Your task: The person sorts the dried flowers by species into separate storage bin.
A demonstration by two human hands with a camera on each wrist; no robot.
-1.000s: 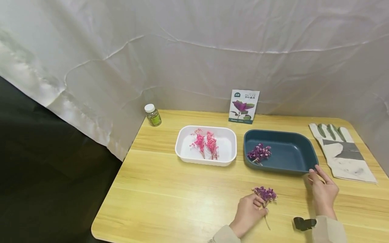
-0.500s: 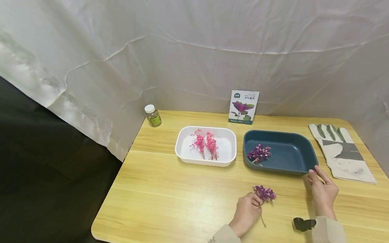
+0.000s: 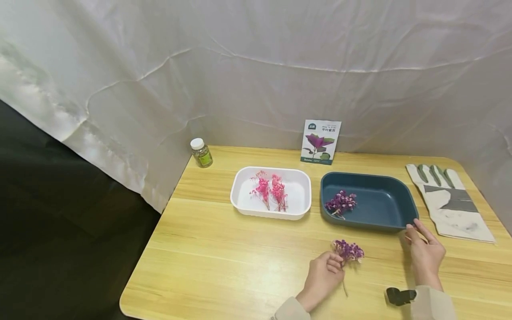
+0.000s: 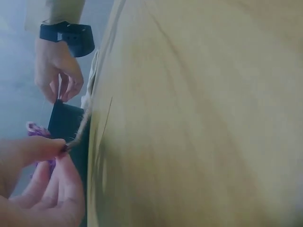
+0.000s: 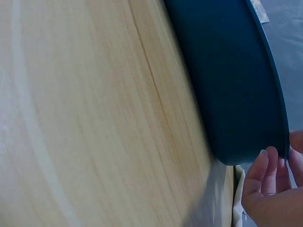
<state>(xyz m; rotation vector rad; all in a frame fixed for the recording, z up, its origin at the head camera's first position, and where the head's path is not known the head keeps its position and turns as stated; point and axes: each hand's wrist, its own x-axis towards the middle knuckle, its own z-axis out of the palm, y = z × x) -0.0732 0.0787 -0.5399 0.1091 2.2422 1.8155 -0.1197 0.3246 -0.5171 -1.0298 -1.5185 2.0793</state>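
Note:
Between thumb and fingertips my left hand (image 3: pixel 325 272) pinches the stem of a purple dried flower sprig (image 3: pixel 349 251) over the front of the table. In the left wrist view its stem (image 4: pixel 81 130) sticks out past the thumb of the left hand (image 4: pixel 47 182), and the blossoms are mostly hidden behind the fingers. My right hand (image 3: pixel 426 254) grips the near right corner of the dark blue tray (image 3: pixel 384 202); in the right wrist view the fingers pinch the tray's rim (image 5: pixel 279 90). Another purple sprig (image 3: pixel 341 202) lies at the tray's left end.
Left of the blue tray is a white tray (image 3: pixel 298 191) with two pink sprigs (image 3: pixel 262 191). A seed packet (image 3: pixel 321 141) leans on the back curtain. A jar with a white lid (image 3: pixel 202 153) stands at the back left, and work gloves (image 3: pixel 452 204) lie at the right.
The left hand has shifted slightly left and away from the body, carrying the purple sprig a little closer to the blue tray. The right hand stays on the tray's corner.

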